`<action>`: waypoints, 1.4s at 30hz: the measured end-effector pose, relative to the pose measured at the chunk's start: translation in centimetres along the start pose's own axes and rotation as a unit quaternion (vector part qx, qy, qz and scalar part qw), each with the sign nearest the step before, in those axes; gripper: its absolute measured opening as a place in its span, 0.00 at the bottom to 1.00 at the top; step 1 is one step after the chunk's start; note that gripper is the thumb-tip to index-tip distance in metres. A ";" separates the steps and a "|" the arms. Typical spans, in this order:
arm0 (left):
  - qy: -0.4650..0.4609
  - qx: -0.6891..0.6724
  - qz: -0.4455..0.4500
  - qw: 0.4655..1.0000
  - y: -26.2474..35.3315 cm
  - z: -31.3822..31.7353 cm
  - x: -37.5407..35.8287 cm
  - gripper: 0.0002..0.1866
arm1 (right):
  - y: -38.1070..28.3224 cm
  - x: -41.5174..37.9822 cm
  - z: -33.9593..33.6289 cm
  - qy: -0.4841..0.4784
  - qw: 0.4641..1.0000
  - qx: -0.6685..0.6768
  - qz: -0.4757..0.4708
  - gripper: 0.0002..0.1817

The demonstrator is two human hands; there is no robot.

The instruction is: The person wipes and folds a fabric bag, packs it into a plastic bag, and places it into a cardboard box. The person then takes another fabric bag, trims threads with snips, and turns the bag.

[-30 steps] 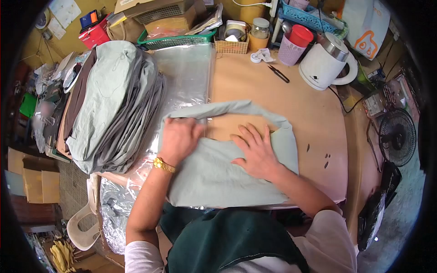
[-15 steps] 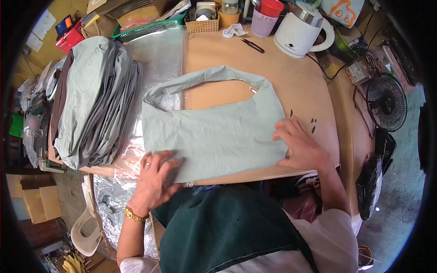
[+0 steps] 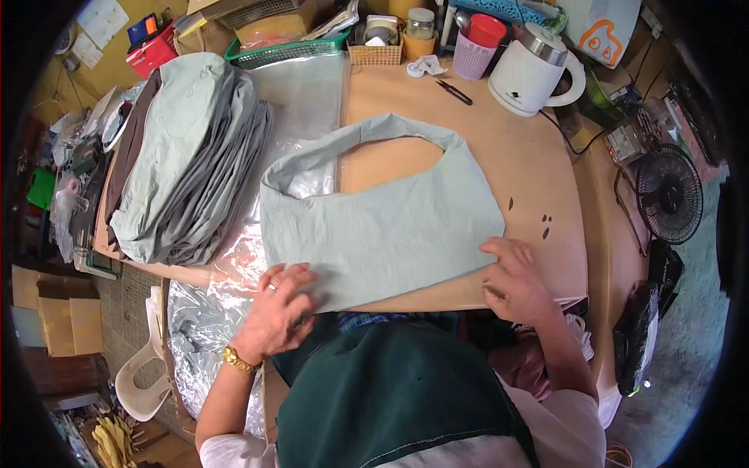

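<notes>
A pale grey-green cloth shoulder bag (image 3: 382, 226) lies flat on the tan tabletop, its strap (image 3: 328, 148) looped away from me. My left hand (image 3: 277, 312), with a ring and a gold watch, rests its bent, parted fingers on the bag's lower left corner. That corner is partly hidden under the hand. At the lower right corner is my right hand (image 3: 519, 285), thumb and forefinger apart, fingertips right at the cloth's edge. Left of the bag rises a tall pile of folded grey-green and brown cloth pieces (image 3: 187, 156).
Clear plastic sheets (image 3: 304, 90) lie between pile and bag. Along the back stand a green basket (image 3: 292, 53), a purple cup (image 3: 472, 58) and a white kettle (image 3: 527, 74). Thread snips (image 3: 454, 92) lie before them. A black fan (image 3: 669, 193) stands at right.
My right hand has slid down the bag's right side to its lower corner. My left hand stays at the lower left corner. The camera view has shifted; a small shiny piece by the strap no longer shows.
</notes>
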State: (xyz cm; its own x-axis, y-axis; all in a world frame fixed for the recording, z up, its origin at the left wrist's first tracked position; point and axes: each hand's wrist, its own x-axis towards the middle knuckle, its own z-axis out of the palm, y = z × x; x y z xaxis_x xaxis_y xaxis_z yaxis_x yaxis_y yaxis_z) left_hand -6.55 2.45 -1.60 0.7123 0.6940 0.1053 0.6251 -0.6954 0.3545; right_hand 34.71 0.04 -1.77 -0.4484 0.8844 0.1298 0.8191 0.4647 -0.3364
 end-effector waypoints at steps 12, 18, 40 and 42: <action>0.091 -0.054 0.009 0.994 -2.7 4.0 -1.9 0.18 | 3.9 2.8 4.8 0.122 0.987 -0.082 -0.065 0.19; 0.083 0.022 0.013 0.996 -1.6 1.5 0.3 0.25 | 5.4 8.4 3.1 0.182 0.974 -0.058 -0.123 0.15; 0.428 -0.164 0.017 0.888 -4.0 -17.9 9.1 0.07 | 1.5 17.3 -20.5 0.254 0.958 0.038 -0.131 0.08; 0.487 -0.194 0.062 0.849 0.1 -18.5 9.6 0.22 | -1.0 14.1 -22.2 0.305 0.940 0.048 -0.144 0.07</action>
State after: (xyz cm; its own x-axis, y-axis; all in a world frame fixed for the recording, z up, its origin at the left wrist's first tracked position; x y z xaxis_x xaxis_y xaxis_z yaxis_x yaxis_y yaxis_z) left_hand -5.55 12.54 16.65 0.0451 0.5770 0.8155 0.2779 -0.7913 0.5446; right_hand 35.46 13.00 21.09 -0.3353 0.5968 0.7290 0.6454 0.7092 -0.2838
